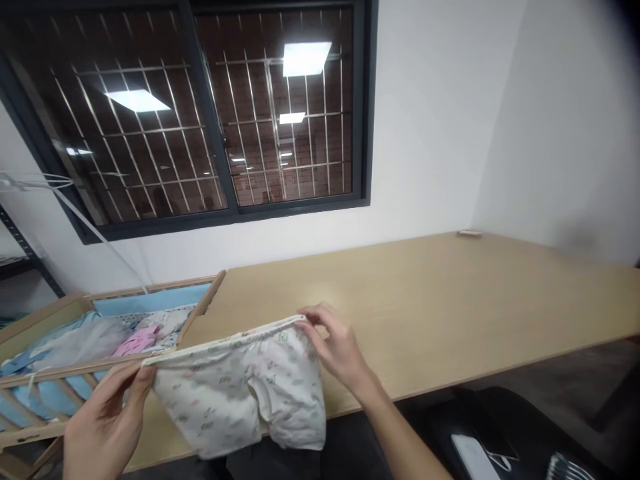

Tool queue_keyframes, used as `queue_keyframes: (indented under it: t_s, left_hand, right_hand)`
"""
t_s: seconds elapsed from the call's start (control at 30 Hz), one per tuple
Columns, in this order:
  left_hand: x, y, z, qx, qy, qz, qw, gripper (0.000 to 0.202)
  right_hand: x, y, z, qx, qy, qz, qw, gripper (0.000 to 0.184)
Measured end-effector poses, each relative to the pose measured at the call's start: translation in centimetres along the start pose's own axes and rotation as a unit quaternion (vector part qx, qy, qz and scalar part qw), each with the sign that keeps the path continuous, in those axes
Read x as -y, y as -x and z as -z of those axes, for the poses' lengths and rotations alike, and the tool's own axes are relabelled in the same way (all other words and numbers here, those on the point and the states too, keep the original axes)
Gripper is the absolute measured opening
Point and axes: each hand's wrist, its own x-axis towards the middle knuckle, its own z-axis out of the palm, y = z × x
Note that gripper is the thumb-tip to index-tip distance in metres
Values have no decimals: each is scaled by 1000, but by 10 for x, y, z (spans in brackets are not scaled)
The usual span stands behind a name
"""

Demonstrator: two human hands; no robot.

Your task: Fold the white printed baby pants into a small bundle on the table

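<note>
A small pair of white patterned shorts (pixel 215 393) hangs stretched between my two hands, over the near edge of the wooden table. My left hand (pixel 107 417) pinches the left end of the elastic waistband between thumb and fingers. At the opposite end of the waistband, my right hand (pixel 333 343) has its thumb and fingers closed on the cloth. The waistband slopes up to the right, and the two legs dangle below it with an opening between them.
Left of the wooden table (pixel 425 300) stands a wooden crib (pixel 217 287) with blue lining, holding a pink cloth (pixel 137 340) and other fabrics. A small flat item (pixel 469 233) lies by the back wall. A white phone (pixel 474 459) rests on a black surface at lower right.
</note>
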Motion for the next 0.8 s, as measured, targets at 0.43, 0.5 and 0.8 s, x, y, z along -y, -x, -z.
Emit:
queue_keyframes:
  t_s: [0.43,0.5,0.8]
  left_hand:
    - [30,-64,-170,243,-43,-48,968,37]
    - [43,-58,-199,295,-89,-33,951,32]
    - [80,-46,-294,355,-233,-3,905,26]
  right_hand:
    - [-165,-66,-7,164,119,-151,967,18]
    - [-199,-57,-21,197,165,-169,952,21]
    - [-294,-36,-67,255,254,-255,897,20]
